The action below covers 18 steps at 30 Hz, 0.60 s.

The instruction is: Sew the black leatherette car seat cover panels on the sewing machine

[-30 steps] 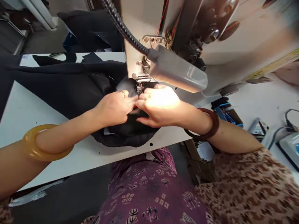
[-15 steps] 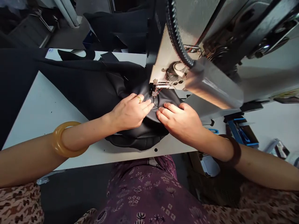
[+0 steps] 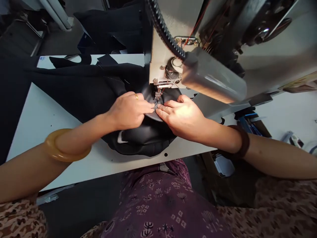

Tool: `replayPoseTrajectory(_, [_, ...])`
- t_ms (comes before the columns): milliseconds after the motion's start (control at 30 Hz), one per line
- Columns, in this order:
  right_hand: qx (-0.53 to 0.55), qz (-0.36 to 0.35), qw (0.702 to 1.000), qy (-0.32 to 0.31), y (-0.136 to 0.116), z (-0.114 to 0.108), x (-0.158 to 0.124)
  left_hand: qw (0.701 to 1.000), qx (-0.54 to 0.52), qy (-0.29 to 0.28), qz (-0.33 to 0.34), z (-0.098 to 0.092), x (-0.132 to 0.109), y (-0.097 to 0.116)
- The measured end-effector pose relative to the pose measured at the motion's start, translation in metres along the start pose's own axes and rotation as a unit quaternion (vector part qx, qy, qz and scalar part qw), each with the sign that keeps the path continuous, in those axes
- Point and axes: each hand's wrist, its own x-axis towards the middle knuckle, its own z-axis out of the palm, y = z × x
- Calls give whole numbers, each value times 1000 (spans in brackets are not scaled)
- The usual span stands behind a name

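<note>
Fingertips first: your left hand (image 3: 127,110) lies flat and palm-down on the black fabric (image 3: 141,135), fingers stretched out and pressed together, their tips meeting those of your right hand (image 3: 182,117) just in front of the presser foot (image 3: 157,95). Your right hand lies the same way — fingers extended, pressing the cloth down rather than gripping it. Neither hand is closed around anything; both pin the fabric to the surface (image 3: 37,119), and between the two sets of fingertips a small fold or seam of the cloth runs toward the foot.

You wear a gold ring (image 3: 136,96) on the left hand, a yellow bangle (image 3: 58,148) on the left forearm and a dark brown bangle (image 3: 244,143) at the right wrist.

The black fabric bunches under your hands in a rounded heap near the front edge of the surface, with a pale patch showing at its left side, and spreads away to the left and back in a broad dark sheet. Directly above your fingers stands the head of the sewing machine (image 3: 163,49), red thread running down its face, with a grey lamp housing (image 3: 213,77) on a black flexible hose (image 3: 160,26) jutting out over your right hand.

Farther right — beyond the machine — blue-and-black items lie on the surface, too blurred to tell apart. Your patterned purple lap (image 3: 158,205) fills the bottom of the view.
</note>
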Motion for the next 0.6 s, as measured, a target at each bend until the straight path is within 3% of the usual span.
replayPoseTrajectory(67, [-12,-3,1000,-6,0,0,-1,996,-56,38,-56,-4,-2,-36])
replayPoseTrajectory(133, [-24,-2,1000,-14,1,1,-2,983,-13,66,-171,-1,-8,-75])
replayPoseTrajectory(200, [-27,-3,999,-29,2,1,-3,962,71,-20,-262,11,-20,-107])
replayPoseTrajectory(267, [-17,-5,999,-30,4,1,-3,943,93,-144,-285,28,-38,-120])
replayPoseTrajectory(400, [31,-1,999,-21,11,2,-4,911,77,-291,-282,46,-83,-98])
replayPoseTrajectory(533, [52,-18,998,-16,18,0,-4,859,26,-400,-319,25,-119,-63])
replayPoseTrajectory(600, [45,-32,998,-7,20,0,-3,874,16,-379,-302,10,-119,-51])
